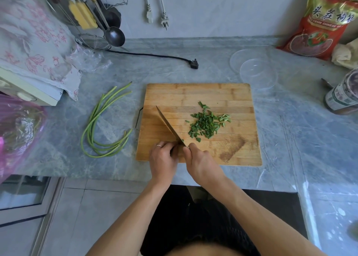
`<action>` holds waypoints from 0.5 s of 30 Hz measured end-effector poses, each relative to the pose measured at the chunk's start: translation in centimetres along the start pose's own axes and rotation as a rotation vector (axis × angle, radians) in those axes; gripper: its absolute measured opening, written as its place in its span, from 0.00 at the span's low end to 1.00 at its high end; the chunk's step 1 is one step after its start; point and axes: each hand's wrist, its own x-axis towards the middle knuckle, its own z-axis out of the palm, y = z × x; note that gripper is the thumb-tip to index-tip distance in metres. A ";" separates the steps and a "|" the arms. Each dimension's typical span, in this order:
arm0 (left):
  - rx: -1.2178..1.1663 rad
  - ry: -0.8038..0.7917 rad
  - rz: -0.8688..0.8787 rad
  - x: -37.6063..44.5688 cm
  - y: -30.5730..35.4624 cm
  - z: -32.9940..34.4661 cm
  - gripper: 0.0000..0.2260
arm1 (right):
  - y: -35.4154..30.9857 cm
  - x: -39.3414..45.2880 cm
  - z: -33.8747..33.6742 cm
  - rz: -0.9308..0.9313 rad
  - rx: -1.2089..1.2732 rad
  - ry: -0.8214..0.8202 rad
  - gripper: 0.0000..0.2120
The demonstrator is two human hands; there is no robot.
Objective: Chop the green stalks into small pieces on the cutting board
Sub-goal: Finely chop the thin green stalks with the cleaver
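A pile of chopped green pieces (206,123) lies in the middle of the wooden cutting board (201,93). Several long whole green stalks (95,120) lie curved on the counter left of the board. My right hand (199,161) grips the handle of a knife (168,125) at the board's near edge. The blade points away to the left, with its tip on the board. My left hand (163,157), wearing a ring, has its fingers curled against the left side of the blade near the heel. Whether these fingers pinch anything is hidden.
A clear bowl (257,74) and a clear lid (248,59) sit behind the board to the right. A black plug and cord (193,63) lie behind it. A jar (342,97) and red bag (321,23) stand right; a pink plastic bag (17,128) sits left.
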 end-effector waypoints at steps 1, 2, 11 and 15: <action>-0.008 0.007 -0.002 0.1 0.0 -0.1 0.05 | 0.5 -0.7 0.1 0.002 -0.010 0.001 0.17; -0.015 0.014 -0.002 0.3 0.1 -0.1 0.05 | 0.8 -1.3 0.1 -0.012 -0.023 0.004 0.19; -0.013 -0.015 -0.020 0.7 0.1 -0.1 0.05 | 0.9 0.5 -2.9 0.044 0.069 0.065 0.15; -0.017 -0.045 0.011 1.5 0.5 0.2 0.04 | 1.8 0.0 -4.0 0.033 0.094 0.102 0.16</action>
